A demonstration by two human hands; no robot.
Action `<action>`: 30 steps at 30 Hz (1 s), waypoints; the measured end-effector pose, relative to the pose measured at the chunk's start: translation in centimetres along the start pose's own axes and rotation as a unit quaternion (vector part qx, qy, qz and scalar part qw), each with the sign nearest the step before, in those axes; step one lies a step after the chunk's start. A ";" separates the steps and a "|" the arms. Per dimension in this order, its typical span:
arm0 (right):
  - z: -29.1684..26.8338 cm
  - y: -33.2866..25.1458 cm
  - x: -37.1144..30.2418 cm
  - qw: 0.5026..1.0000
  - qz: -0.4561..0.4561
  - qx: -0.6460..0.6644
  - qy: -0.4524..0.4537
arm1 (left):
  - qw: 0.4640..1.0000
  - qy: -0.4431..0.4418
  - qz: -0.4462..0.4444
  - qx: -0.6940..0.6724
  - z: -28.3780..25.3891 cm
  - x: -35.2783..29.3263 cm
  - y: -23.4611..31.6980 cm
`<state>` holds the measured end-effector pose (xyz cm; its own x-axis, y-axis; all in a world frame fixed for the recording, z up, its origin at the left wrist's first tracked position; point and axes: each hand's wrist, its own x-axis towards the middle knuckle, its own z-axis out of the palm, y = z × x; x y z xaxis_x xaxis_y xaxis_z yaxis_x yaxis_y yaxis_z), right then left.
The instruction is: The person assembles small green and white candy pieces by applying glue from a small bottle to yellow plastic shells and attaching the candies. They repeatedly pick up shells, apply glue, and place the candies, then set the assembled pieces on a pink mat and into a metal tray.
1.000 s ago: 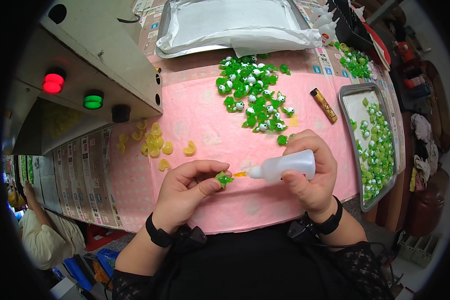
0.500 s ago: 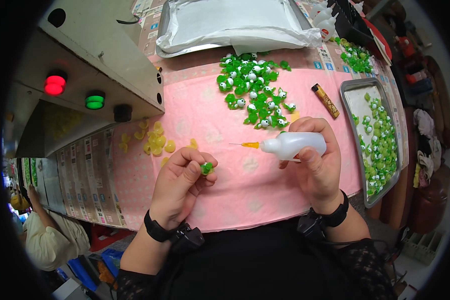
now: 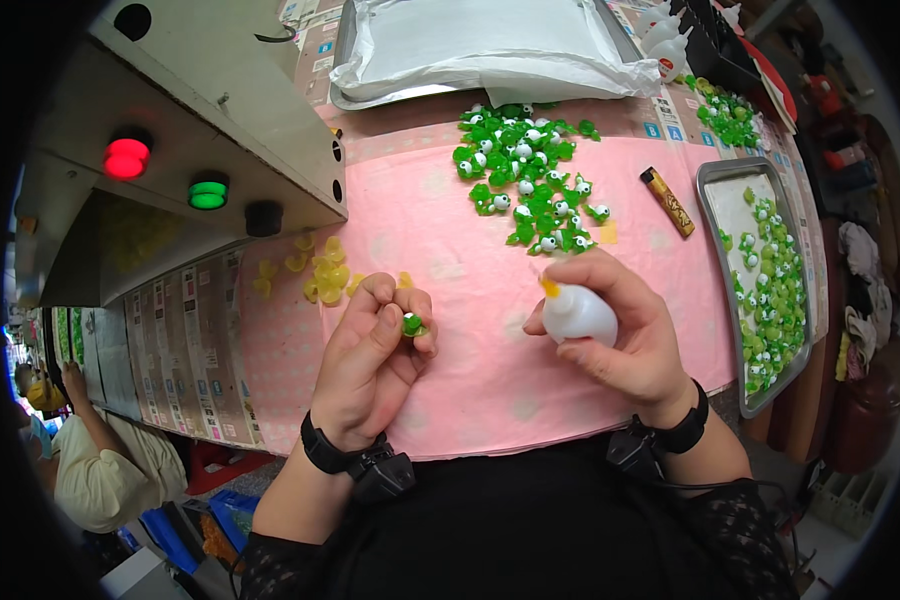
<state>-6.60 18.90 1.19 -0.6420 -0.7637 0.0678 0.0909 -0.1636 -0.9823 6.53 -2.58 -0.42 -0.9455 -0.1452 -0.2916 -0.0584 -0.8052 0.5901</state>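
Between the thumb and fingers of my left hand (image 3: pixel 370 345) is a small green plastic frog piece (image 3: pixel 412 324) with a bit of white on it. My right hand (image 3: pixel 635 340) grips a white squeeze bottle (image 3: pixel 579 314), its orange needle tip (image 3: pixel 550 287) now pointing up and away. The two hands are apart over a pink cloth (image 3: pixel 480 400). Beyond them lies a heap of green frog pieces with white eyes (image 3: pixel 525 150). Several yellow translucent pieces (image 3: pixel 327 275) are scattered left of my left hand.
A metal box with red and green lights (image 3: pixel 208 194) overhangs the left side. A paper-lined tray (image 3: pixel 490 85) sits at the back. On the right are a lighter (image 3: pixel 667 202) and a metal tray (image 3: pixel 755 405) of green pieces. Another person (image 3: pixel 110 470) is at far left.
My right hand has tipped the bottle so that its needle swings from pointing left to pointing up and away. My left hand keeps its pinch on the green piece. The whole view has shifted slightly.
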 end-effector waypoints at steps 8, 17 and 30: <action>0.1 0.6 0.8 0.965 -0.104 -0.158 -0.183 | 1.000 0.002 -0.002 -0.022 0.3 0.7 0.1; 1.0 0.9 -0.5 0.968 -0.017 -0.139 -0.208 | 1.000 -0.011 0.026 0.011 -0.8 0.0 -1.3; 1.8 -1.0 -1.6 0.999 0.011 0.031 0.003 | 0.991 -0.110 0.069 0.028 -0.8 0.9 -2.0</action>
<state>-4.32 19.17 2.43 -0.6436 -0.7640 0.0452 0.1519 -0.1854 -0.9709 6.00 -1.56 -2.47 -0.9923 -0.1185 -0.0371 0.0653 -0.7519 0.6560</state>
